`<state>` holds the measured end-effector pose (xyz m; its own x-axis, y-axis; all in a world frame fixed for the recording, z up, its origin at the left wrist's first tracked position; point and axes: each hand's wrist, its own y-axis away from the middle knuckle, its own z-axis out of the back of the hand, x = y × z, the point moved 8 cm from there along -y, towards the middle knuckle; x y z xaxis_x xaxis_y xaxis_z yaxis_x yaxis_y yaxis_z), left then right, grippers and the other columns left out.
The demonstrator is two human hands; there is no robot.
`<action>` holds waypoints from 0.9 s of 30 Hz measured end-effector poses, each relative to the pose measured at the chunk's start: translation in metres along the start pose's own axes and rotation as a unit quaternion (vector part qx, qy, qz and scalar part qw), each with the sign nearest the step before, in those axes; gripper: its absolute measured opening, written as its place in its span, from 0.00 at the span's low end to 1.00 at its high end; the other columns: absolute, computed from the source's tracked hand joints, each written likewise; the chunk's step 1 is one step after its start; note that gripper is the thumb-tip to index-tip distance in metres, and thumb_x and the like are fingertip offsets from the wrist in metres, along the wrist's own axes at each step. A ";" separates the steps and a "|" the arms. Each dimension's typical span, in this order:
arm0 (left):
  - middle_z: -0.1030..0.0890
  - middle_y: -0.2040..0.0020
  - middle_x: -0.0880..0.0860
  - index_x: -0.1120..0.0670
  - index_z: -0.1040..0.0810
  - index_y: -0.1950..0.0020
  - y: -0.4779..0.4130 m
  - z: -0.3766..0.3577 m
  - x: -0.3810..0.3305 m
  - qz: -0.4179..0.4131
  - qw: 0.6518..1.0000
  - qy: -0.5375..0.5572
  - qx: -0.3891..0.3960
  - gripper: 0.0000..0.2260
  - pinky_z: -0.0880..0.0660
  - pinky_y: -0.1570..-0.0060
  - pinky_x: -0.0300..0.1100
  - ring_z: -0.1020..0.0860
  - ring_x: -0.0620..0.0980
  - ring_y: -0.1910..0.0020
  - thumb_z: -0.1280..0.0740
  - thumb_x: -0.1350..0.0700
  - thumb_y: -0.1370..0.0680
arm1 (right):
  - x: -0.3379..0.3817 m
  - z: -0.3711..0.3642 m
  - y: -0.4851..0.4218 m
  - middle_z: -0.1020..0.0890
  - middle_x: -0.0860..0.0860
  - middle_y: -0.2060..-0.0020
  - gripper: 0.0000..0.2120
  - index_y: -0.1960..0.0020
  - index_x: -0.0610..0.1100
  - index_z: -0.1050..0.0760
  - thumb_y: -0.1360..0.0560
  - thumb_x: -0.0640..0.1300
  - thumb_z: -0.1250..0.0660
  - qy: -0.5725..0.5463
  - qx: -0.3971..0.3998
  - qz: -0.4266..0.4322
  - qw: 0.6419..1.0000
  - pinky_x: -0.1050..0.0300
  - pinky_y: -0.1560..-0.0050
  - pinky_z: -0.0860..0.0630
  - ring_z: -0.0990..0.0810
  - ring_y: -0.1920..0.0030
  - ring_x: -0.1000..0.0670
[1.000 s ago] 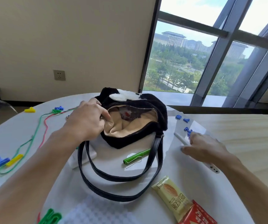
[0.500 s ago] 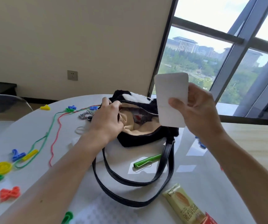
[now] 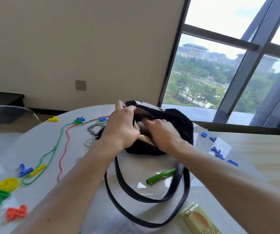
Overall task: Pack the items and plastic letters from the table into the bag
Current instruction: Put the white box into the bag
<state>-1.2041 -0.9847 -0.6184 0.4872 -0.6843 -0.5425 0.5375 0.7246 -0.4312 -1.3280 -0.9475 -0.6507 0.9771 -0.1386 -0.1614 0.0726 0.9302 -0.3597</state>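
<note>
Fingers of the left hand (image 3: 120, 129) pinch the near edge of the fuzzy black fabric bag (image 3: 178, 125), closed on the rim beside the zipper and holding the mouth open. The right hand (image 3: 162, 134) reaches into that mouth over the tan lining; its fingertips are buried inside, so whether they grip anything cannot be told. The bag sits near the middle of the round white table (image 3: 39, 149), its two black leather straps (image 3: 152, 200) looped toward the viewer. A green pen (image 3: 160, 176) lies inside the strap loop, touching the right strap. Blue plastic letters (image 3: 217, 152) lie in a row right of the bag, well apart from it. Left of the bag are a silver chain (image 3: 94, 128), green and red cords (image 3: 63, 146), and more coloured plastic letters (image 3: 9, 183). A yellow snack packet (image 3: 200, 220) rests at the near edge.
</note>
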 end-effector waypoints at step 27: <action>0.17 0.43 0.51 0.49 0.18 0.41 -0.006 0.060 0.010 0.044 0.997 0.034 0.058 0.13 0.28 0.48 0.37 0.20 0.51 0.44 0.38 0.58 0.20 | 0.177 0.064 0.049 0.23 0.52 0.58 0.07 0.55 0.48 0.23 0.22 0.49 0.37 -0.203 0.042 0.126 0.970 0.50 0.60 0.26 0.23 0.57 0.43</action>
<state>-1.1607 -1.0005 -0.5780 0.4900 -0.6090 -0.6237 0.5732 0.7642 -0.2958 -1.1389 -0.9042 -0.6378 0.9629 0.2257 0.1478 -0.1786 0.9440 -0.2775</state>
